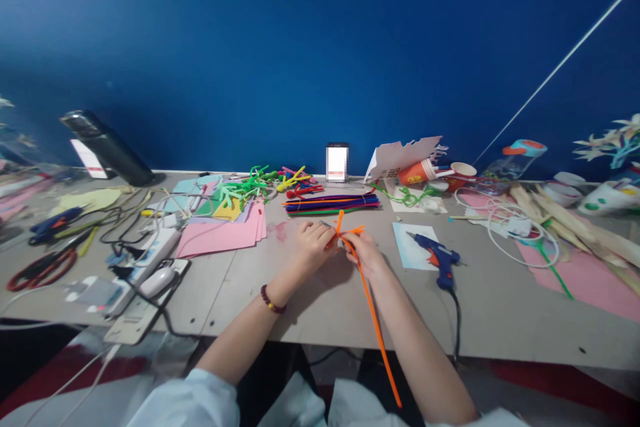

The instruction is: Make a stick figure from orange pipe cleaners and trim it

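Observation:
Both my hands meet over the middle of the table around an orange pipe cleaner (375,319). My left hand (315,245) pinches it near a spot where short orange ends stick up and out to the right. The fingers of my right hand (366,253) are closed on the same piece, just beside my left fingertips. One long end hangs down past my right forearm, beyond the table's front edge. Just behind my hands lies a bundle of purple, orange and green pipe cleaners (333,203).
Right of my hands, a blue glue gun (436,257) lies partly on a light blue card. Pink paper (220,233), green twisted pipe cleaners (245,188), a power strip (145,267) and scissors (43,267) lie left. A phone (337,163) stands against the blue wall.

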`<state>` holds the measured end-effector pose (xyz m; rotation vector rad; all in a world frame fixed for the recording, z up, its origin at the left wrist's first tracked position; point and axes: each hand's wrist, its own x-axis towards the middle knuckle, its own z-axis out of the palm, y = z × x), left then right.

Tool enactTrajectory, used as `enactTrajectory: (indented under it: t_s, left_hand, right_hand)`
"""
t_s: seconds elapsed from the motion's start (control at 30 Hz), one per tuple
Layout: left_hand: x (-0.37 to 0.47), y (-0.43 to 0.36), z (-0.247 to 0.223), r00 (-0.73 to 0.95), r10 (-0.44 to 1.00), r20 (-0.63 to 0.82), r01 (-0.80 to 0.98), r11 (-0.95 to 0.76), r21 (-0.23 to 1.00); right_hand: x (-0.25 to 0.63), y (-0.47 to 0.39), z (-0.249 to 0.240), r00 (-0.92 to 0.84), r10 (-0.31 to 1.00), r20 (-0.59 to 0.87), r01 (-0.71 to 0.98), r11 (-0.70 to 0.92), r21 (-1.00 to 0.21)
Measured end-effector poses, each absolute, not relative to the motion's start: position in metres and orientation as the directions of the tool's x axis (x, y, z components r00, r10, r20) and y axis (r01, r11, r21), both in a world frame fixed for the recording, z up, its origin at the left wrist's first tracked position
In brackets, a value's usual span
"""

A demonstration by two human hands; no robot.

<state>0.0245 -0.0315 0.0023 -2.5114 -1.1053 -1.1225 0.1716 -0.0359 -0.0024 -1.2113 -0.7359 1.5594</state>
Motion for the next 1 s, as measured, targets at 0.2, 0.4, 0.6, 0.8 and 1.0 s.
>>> enactTrajectory:
  t_s: [0.2, 0.4, 0.6, 0.8, 1.0]
  left_hand:
    - [0.0245, -0.0309, 0.0023, 0.455, 0.546, 0.704, 0.683, -0.721, 0.119]
    - [0.0253, -0.0303, 0.0025, 0.448, 0.487, 0.750, 0.679, -0.730, 0.069]
    - [0.0249, -0.0281, -0.0006, 0.412, 0.494, 0.766, 0.686, -0.722, 0.096]
    - [0.0240, -0.0261, 0.0004, 0.382, 0.491, 0.783, 0.668, -0.732, 0.133]
    - [0.0235, -0.0272, 0.0026, 0.402, 0.458, 0.793, 0.662, -0.744, 0.094]
  right_hand:
    - [0.1721, -0.0363, -0.0016, -0.025, 0.938, -0.347, -0.366, -0.331, -0.870]
    - [0.1720, -0.0347, -0.0041, -0.016, 0.941, -0.339, -0.368, -0.320, -0.873]
    - [0.1675, -0.0361, -0.0036, 0.031, 0.956, -0.290, -0.333, -0.264, -0.905]
    - [0.1666, -0.0375, -0.0009, 0.043, 0.965, -0.258, -0.328, -0.230, -0.916]
    - [0.1678, -0.0380, -0.0009, 0.056, 0.960, -0.274, -0.311, -0.244, -0.919]
